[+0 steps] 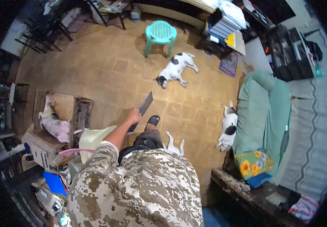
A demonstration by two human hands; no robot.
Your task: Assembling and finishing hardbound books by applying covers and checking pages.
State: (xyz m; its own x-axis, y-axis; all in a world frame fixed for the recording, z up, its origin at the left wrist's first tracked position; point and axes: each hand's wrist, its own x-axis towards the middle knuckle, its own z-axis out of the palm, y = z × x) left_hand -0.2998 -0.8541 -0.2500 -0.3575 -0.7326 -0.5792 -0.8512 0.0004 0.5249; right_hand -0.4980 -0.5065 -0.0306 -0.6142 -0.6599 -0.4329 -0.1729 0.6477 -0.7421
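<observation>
My left hand [134, 115] is closed around a thin, dark, flat slab [145, 104], about the shape of a closed laptop. It is held edge-up in front of my body, above the tiled floor. The fingers wrap its near part, so its exact kind cannot be made out. Below it shows my sandalled foot [154, 120]. My camouflage-patterned shirt [140, 185] fills the lower middle. My right hand is out of sight.
Black-and-white dogs lie on the floor: one [175, 70] ahead, one [228, 126] by the green sofa [250, 109], one [174, 145] near my feet. Another dog [55, 121] lies in a wooden frame [82, 115]. A turquoise stool [160, 32] stands ahead; a cream chair [93, 140] is at left.
</observation>
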